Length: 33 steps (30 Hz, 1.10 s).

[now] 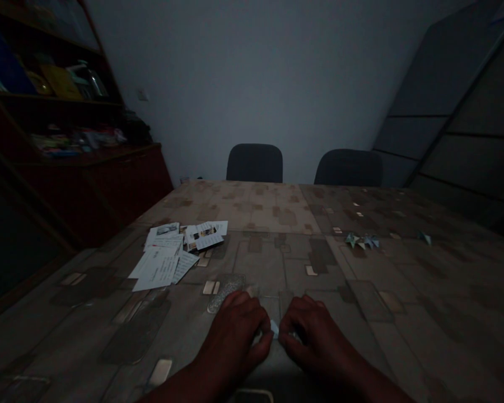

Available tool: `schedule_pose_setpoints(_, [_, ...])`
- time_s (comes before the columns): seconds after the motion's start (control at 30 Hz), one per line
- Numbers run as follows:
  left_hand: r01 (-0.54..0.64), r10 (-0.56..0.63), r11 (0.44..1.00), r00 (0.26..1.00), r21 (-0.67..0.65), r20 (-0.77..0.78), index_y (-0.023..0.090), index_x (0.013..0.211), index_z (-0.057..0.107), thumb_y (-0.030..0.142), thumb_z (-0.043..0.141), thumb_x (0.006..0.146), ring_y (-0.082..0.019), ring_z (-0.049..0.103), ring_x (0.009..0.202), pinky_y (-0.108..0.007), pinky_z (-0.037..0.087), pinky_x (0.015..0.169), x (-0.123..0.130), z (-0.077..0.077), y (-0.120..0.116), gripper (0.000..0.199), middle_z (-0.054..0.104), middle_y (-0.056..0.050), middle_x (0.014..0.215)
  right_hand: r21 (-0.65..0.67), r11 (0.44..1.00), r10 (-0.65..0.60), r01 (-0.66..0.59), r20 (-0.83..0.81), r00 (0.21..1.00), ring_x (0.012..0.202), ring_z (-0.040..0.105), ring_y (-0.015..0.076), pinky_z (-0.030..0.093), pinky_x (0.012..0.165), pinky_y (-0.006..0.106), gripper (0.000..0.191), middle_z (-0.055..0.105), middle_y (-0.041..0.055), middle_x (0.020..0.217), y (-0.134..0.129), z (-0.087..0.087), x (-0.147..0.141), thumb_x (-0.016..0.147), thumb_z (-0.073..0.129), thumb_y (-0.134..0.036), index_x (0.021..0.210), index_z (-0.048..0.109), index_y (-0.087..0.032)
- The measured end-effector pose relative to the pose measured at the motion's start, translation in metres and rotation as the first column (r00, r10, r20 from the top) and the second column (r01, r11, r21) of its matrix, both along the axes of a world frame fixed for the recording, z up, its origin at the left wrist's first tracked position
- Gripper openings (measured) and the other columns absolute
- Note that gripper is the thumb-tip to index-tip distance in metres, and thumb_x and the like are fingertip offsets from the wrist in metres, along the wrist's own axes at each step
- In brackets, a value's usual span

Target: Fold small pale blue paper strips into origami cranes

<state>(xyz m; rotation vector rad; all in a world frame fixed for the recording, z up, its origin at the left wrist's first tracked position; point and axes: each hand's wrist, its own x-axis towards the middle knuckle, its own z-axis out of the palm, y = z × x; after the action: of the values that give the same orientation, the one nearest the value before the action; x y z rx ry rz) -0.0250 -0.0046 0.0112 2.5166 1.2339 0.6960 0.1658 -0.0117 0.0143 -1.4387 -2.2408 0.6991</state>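
Observation:
A small pale blue piece of paper [274,329] shows between my two hands, low in the middle of the view. My left hand [243,330] is closed, its thumb and forefinger pinching the paper's left side. From the right, my right hand [306,330] pinches the other side with thumb and curled fingers. Most of the paper is hidden by the fingertips, so its shape cannot be made out. Several small folded paper pieces [362,241] lie on the table to the right, with another folded piece [424,238] farther right.
Printed sheets and cards [162,263] lie in a loose pile on the left of the patterned table [260,268]. Two dark chairs [255,163] [348,167] stand behind the far edge. A filled shelf cabinet [126,170] is at the left.

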Motion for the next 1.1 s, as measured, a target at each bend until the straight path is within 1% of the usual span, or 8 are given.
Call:
schedule_pose_setpoints(0.17, [-0.020,0.019,0.999,0.999,-0.026,-0.029,0.017,0.069,0.062,0.005,0.063,0.071,-0.020,0.057,0.070,-0.035,0.042,0.070,0.002,0.004,0.000,0.013,0.063,-0.001,0.067,0.010,1.000,-0.022,0.022,0.047,0.999,0.082,0.057,0.0199,0.034,0.080,0.034,0.011,0.064,0.0009,0.078,0.000,0.002,-0.001,0.072,0.062,-0.007,0.074,0.065,-0.017])
schedule_pose_setpoints(0.37, [-0.048,0.047,0.998,0.999,-0.030,-0.022,0.018,0.072,0.062,0.005,0.063,0.069,-0.021,0.057,0.072,-0.035,0.041,0.071,0.001,0.000,0.001,0.013,0.064,-0.001,0.070,-0.035,0.998,-0.051,0.056,0.130,0.990,0.088,0.058,0.0235,0.034,0.084,0.038,0.009,0.066,0.0033,0.082,-0.001,0.010,-0.007,0.075,0.061,-0.009,0.075,0.065,-0.017])
schedule_pose_setpoints(0.47, [-0.067,0.067,0.997,0.998,-0.031,-0.017,0.019,0.071,0.061,0.005,0.063,0.068,-0.021,0.057,0.072,-0.035,0.041,0.071,0.001,0.000,0.001,0.014,0.063,-0.001,0.069,-0.038,0.997,-0.066,0.070,0.103,0.992,0.089,0.058,0.0229,0.033,0.085,0.038,0.010,0.065,0.0020,0.083,-0.001,0.006,-0.006,0.072,0.062,-0.008,0.076,0.063,-0.018])
schedule_pose_setpoints(0.6, [-0.080,0.080,0.996,0.997,-0.039,-0.012,0.019,0.070,0.061,0.005,0.064,0.068,-0.021,0.056,0.071,-0.035,0.040,0.070,0.001,0.000,0.001,0.014,0.062,0.000,0.068,-0.043,0.997,-0.065,0.066,0.021,0.998,0.085,0.056,0.0207,0.033,0.080,0.035,0.012,0.063,-0.0005,0.079,0.001,0.000,0.000,0.069,0.063,-0.009,0.075,0.063,-0.020])
schedule_pose_setpoints(0.73, [-0.077,0.077,0.995,0.997,-0.063,0.007,0.019,0.071,0.060,0.006,0.064,0.072,-0.020,0.057,0.072,-0.034,0.040,0.071,0.000,0.000,0.000,0.013,0.062,0.000,0.070,-0.045,0.998,-0.033,0.032,-0.034,0.999,0.082,0.056,0.0192,0.032,0.079,0.034,0.017,0.062,-0.0013,0.076,0.003,-0.003,0.004,0.070,0.064,-0.009,0.081,0.067,-0.021])
schedule_pose_setpoints(0.9, [-0.055,0.056,0.994,0.998,-0.090,0.013,0.019,0.073,0.061,0.008,0.066,0.076,-0.021,0.056,0.074,-0.034,0.040,0.072,-0.003,-0.001,0.000,0.012,0.062,0.000,0.071,0.003,1.000,-0.016,0.016,-0.018,1.000,0.083,0.056,0.0205,0.032,0.082,0.036,0.018,0.062,-0.0004,0.078,0.001,-0.008,0.005,0.070,0.067,-0.010,0.084,0.067,-0.022])
schedule_pose_setpoints(1.0, [-0.054,0.055,0.995,0.998,-0.082,0.013,0.018,0.073,0.062,0.007,0.067,0.076,-0.021,0.056,0.075,-0.035,0.040,0.073,-0.003,-0.001,0.001,0.013,0.062,0.000,0.071,0.010,1.000,0.013,-0.013,-0.051,0.999,0.084,0.057,0.0200,0.033,0.082,0.035,0.019,0.063,-0.0004,0.080,0.001,-0.010,0.007,0.072,0.067,-0.010,0.087,0.067,-0.023])
schedule_pose_setpoints(1.1, [-0.044,0.045,0.996,0.999,-0.082,0.017,0.018,0.074,0.063,0.007,0.068,0.075,-0.021,0.056,0.075,-0.035,0.039,0.073,-0.003,-0.002,0.002,0.012,0.062,-0.001,0.072,0.028,0.998,0.059,-0.057,-0.081,0.995,0.085,0.058,0.0195,0.032,0.083,0.035,0.017,0.065,-0.0003,0.082,0.002,-0.011,0.010,0.075,0.068,-0.010,0.085,0.068,-0.023])
